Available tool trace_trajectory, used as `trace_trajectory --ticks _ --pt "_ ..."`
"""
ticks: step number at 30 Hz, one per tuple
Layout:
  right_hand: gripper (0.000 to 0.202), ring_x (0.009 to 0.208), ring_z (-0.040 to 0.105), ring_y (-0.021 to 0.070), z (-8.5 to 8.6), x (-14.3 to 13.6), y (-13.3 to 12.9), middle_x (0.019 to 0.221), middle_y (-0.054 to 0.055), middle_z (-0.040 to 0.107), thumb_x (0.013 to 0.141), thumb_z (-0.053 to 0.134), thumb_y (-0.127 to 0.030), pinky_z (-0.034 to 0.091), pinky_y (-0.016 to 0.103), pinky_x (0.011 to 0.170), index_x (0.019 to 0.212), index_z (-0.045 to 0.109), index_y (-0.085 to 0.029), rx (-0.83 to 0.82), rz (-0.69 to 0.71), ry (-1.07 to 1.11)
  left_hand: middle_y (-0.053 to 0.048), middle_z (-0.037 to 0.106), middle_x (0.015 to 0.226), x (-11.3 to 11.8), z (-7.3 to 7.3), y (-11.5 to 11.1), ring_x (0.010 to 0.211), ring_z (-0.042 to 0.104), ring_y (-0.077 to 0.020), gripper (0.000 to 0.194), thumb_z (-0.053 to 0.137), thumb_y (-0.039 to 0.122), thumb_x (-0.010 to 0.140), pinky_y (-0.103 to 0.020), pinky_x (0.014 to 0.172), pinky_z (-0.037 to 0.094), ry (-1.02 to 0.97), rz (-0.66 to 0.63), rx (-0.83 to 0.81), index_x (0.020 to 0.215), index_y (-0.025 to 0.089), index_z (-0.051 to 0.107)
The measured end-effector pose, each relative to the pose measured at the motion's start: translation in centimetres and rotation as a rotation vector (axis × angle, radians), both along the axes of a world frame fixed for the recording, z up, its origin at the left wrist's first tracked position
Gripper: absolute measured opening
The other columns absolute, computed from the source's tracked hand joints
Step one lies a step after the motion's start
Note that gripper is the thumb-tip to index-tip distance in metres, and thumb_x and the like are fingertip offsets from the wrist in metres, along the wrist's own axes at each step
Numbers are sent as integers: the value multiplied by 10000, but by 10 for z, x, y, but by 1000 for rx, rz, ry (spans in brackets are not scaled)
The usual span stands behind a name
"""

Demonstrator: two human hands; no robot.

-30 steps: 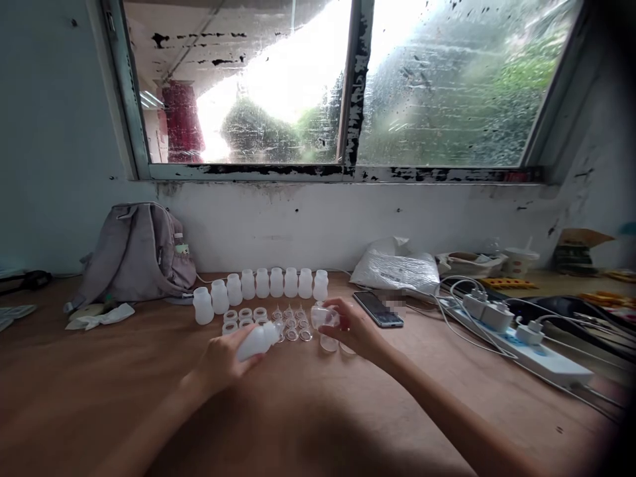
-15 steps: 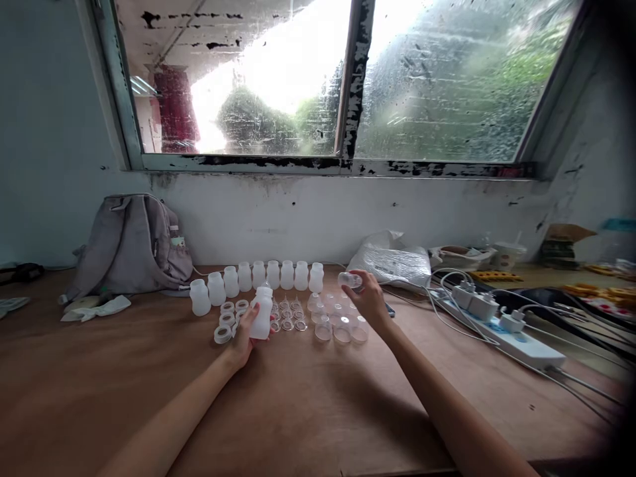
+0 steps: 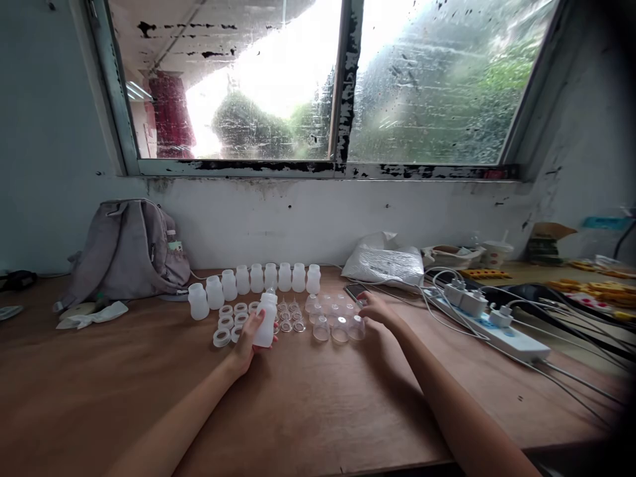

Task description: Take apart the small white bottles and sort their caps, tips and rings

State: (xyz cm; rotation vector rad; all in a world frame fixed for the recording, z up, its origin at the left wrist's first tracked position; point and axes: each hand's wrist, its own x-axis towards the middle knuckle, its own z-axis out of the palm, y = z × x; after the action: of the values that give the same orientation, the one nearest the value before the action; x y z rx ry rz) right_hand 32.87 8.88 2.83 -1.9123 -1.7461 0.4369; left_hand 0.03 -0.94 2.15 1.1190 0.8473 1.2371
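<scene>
Nine bottles (image 3: 229, 285) stand in a curve towards the wall (image 3: 268, 225), leaving the nearer table (image 3: 298, 411) to the small parts. These sit sorted by kind, so each is easy to pick out: rings (image 3: 221, 338), teats (image 3: 299, 326), clear caps (image 3: 320, 329). The left hand (image 3: 244, 344) grips another bottle (image 3: 266, 322) low round its body, above the table, keeping its top free. The right hand (image 3: 380, 310) reaches beside the caps, near a phone (image 3: 356, 289); whether its fingers hold anything, I can't tell.

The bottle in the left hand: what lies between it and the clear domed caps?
Small clear ring-shaped pieces lie on the table between the held bottle and the clear domed caps, in the head view.
</scene>
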Motion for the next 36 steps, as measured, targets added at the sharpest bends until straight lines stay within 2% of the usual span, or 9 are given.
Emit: trace_trajectory --ticks 6,10,12,18,20,23,26,31,36 --pt "428 739 529 171 8 3 -4 828 61 545 517 550 -71 394 223 559 940 532 -132 0 54 -22 -7 623 839 2 1 -2 650 579 -169 360 438 520 733 -262 511 424 85 17 7 931 234 529" --pt "298 724 532 167 28 -19 -18 860 87 557 644 544 -233 401 238 568 929 551 -144 283 18 46 -7 620 819 3 3 -4 647 566 -169 348 423 510 743 -275 548 426 232 44 117 903 221 535" --pt "280 654 529 143 35 -43 -33 770 57 573 709 504 -363 402 239 556 904 553 -169 422 150 173 4 616 779 5 5 -8 672 559 -174 319 443 489 738 -286 603 426 378 114 240 877 224 552" --pt "392 337 356 49 17 -128 -85 609 -36 503 724 423 -557 237 179 304 888 483 -206 -101 579 669 20 616 886 14 10 -24 799 560 -210 323 477 438 724 -295 696 408 757 184 482 1011 298 520" --pt "371 321 327 39 9 -143 -96 579 -51 474 709 456 -552 206 174 294 809 457 -195 -106 563 724 16 603 943 15 12 -29 838 553 -228 357 491 434 713 -309 714 402 813 172 552 1050 317 495" --pt "335 380 347 49 6 -152 -106 520 -60 410 700 505 -507 246 178 338 681 433 -180 103 479 684 9 597 946 16 14 -34 825 544 -226 376 502 428 707 -318 715 395 810 102 625 1065 314 479" --pt "323 463 369 65 11 -152 -114 514 -43 391 717 510 -452 286 185 409 591 428 -166 335 449 612 -3 595 806 19 14 -35 699 530 -177 329 490 446 715 -281 641 398 742 -42 561 972 242 524" --pt "331 432 336 72 13 -151 -120 460 -39 361 712 517 -424 255 198 392 526 409 -172 402 426 662 -26 552 722 27 8 -33 636 496 -138 334 540 451 681 -237 559 376 499 -153 415 842 158 551" --pt "318 396 376 83 6 -150 -119 446 -31 390 720 514 -419 264 203 360 532 420 -181 386 488 714 -29 543 617 27 9 -39 439 482 -122 457 461 561 673 -231 381 315 179 -493 -27 891 177 580"
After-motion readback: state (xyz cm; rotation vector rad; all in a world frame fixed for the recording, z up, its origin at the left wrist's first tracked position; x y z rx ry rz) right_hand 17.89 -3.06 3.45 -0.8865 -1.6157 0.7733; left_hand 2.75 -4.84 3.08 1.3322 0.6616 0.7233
